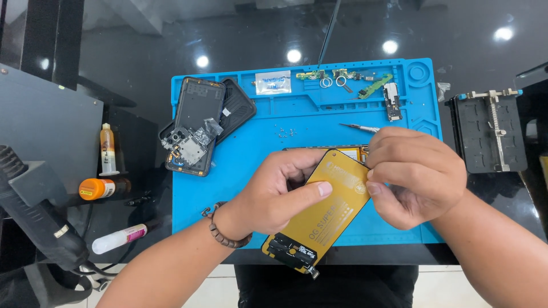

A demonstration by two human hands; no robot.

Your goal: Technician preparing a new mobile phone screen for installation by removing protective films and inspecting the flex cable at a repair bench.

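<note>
The left hand [274,197] clamps a replacement phone screen [319,208] covered in gold protective film, thumb flat across its face, fingers behind. The right hand [414,174] pinches closed at the panel's upper right edge — apparently on the film or a tab there, though the exact hold is hidden. The panel hangs above the near edge of the blue work mat [251,165], long axis running from near-left to far-right, flex connector end toward the person. Judging by the film on it, fitting has not begun; the opened phone body [191,128] lies at the mat's far-left corner — loose boards [374,85] along the far edge.
</note>
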